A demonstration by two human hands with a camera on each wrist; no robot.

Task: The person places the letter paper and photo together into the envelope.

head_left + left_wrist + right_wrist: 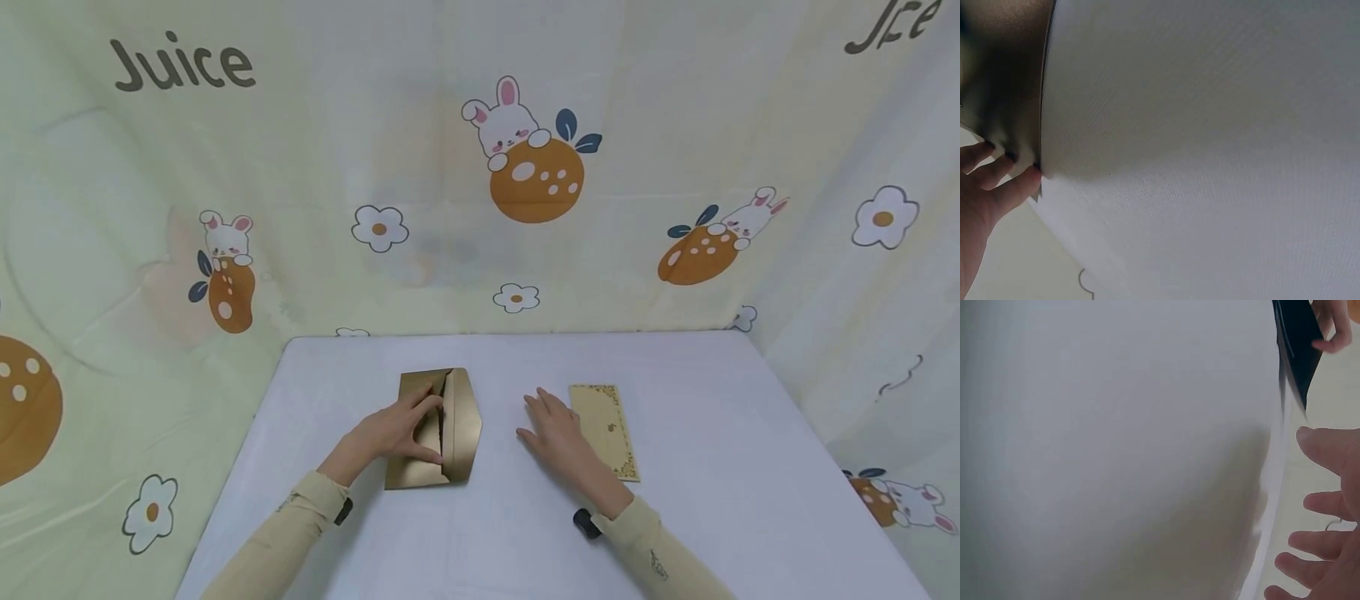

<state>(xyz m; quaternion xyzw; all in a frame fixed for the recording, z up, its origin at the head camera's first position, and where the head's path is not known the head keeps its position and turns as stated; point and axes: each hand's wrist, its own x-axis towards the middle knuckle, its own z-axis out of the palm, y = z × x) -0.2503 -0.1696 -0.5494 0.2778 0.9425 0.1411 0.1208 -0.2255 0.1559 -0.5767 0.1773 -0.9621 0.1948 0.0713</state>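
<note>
"Gold envelope: where is it?"

"Left on the surface, my left hand spread across its gaping mouth."

"And the other?"

"My right hand is spread too, by the card's left edge, a gap from the envelope's right edge."

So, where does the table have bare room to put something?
A wide bare patch of white table is right of the cream card. Another lies between the left sleeve and right sleeve. It is crowded at the gold envelope, under the left hand, and the card's left edge, by the right hand.
</note>
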